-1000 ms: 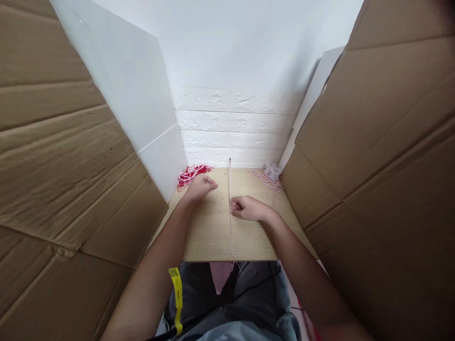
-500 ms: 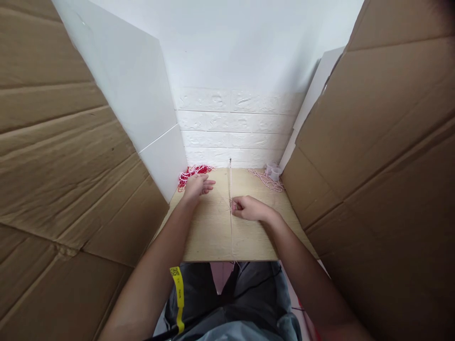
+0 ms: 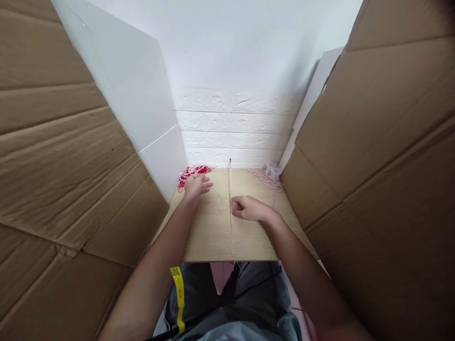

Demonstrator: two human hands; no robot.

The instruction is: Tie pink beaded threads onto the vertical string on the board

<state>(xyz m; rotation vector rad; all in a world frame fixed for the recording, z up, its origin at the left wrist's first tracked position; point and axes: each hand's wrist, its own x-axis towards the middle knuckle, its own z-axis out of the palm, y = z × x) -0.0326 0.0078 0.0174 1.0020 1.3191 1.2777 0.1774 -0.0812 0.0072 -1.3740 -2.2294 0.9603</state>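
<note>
A pale cord [image 3: 231,237] runs straight down the middle of the wooden board [image 3: 208,237], from a small dark hook [image 3: 230,160] at the wall to the front edge. My right hand [image 3: 249,208] is closed in a pinch at the cord, its fingertips on the strands about halfway along. To the left, my left hand [image 3: 196,185] is raised with its fingers partly stretched. A thin thread [image 3: 222,198] slants from its fingers to the cord beside my right hand; the exact grip is hard to see. Loose thread ends hang over the front edge.
A tangle of red and white cords [image 3: 195,171] lies at the back left, behind my left hand. Pale pink cords [image 3: 268,181] and small clear cups [image 3: 273,171] are at the back right. Cardboard panels [image 3: 384,142] stand on both sides; a white brick-patterned wall [image 3: 241,122] closes the back.
My left hand has shifted very slightly to the left. My right hand stays at the same spot on the cord.
</note>
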